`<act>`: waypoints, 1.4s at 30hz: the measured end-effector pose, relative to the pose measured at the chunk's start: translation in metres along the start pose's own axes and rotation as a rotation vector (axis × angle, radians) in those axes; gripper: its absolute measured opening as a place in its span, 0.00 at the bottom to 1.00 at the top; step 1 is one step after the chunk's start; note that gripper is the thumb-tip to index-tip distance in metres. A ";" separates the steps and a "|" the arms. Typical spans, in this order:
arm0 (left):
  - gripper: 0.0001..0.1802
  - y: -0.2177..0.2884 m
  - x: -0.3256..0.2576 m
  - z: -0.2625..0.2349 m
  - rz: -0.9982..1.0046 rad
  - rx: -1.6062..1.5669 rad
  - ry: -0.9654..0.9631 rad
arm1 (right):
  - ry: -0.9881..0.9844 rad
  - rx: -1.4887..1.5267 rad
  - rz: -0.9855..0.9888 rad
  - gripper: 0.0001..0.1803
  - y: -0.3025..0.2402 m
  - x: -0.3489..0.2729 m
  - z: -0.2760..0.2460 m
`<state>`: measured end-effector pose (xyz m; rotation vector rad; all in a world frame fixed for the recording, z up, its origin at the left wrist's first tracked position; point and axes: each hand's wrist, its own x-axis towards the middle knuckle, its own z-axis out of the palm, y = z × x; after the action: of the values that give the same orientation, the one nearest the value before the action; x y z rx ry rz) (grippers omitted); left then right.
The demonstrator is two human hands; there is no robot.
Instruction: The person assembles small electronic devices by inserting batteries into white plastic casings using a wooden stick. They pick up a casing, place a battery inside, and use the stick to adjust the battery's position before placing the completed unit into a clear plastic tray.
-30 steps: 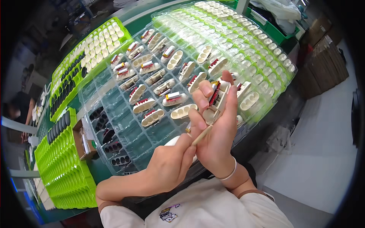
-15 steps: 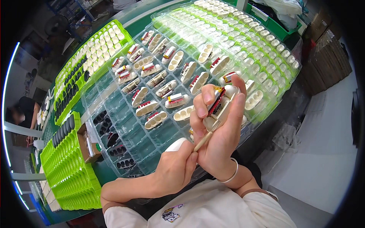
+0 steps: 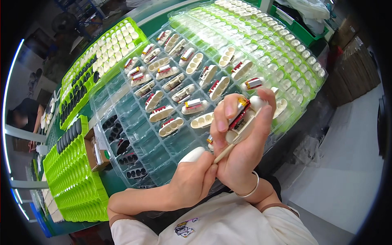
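Observation:
My right hand (image 3: 245,153) is closed around a small cream casing (image 3: 246,130) fitted with a red circuit board (image 3: 240,116) and a silvery piece with a yellow end. My left hand (image 3: 192,179) pinches a thin beige stick (image 3: 223,154). Its far end meets the lower end of the casing, and both hands nearly touch. A smooth white oval piece (image 3: 192,154) protrudes from the left fingers and seems held there too. Under the hands lies a clear compartment tray (image 3: 139,141) with several similar cream casings (image 3: 170,127), some with red boards, some bare with round hollows.
Black casings (image 3: 136,173) sit in the tray's near left cells. Green trays stand at the left: one ribbed (image 3: 73,188), one with white and black pieces (image 3: 132,36). Clear-covered rows of white pieces (image 3: 281,73) fill the right. Stacked cardboard (image 3: 355,67) is farther right.
The view has shifted slightly, so the tray sits a little higher and to the right. My right hand and the casing have moved slightly right. Both grips stay the same.

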<state>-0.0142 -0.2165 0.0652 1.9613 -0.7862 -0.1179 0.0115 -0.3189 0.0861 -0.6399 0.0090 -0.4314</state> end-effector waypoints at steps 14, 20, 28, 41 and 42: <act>0.08 0.002 0.000 -0.004 -0.038 -0.091 -0.013 | -0.104 -0.134 0.029 0.13 0.005 -0.004 -0.003; 0.11 0.002 0.000 -0.006 -0.074 -0.142 -0.053 | -0.145 -0.130 0.043 0.12 0.006 -0.005 -0.008; 0.07 -0.004 0.001 -0.003 -0.149 -0.227 -0.065 | -0.104 -0.113 0.070 0.13 0.008 -0.005 -0.009; 0.12 -0.004 0.002 -0.003 -0.186 -0.318 -0.093 | 0.000 0.074 0.138 0.17 0.005 -0.003 -0.008; 0.13 -0.004 0.003 -0.004 -0.190 -0.315 -0.099 | -0.007 0.056 0.132 0.17 0.006 -0.002 -0.009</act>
<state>-0.0089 -0.2141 0.0646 1.7341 -0.6018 -0.4299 0.0104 -0.3188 0.0752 -0.5816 0.0320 -0.3007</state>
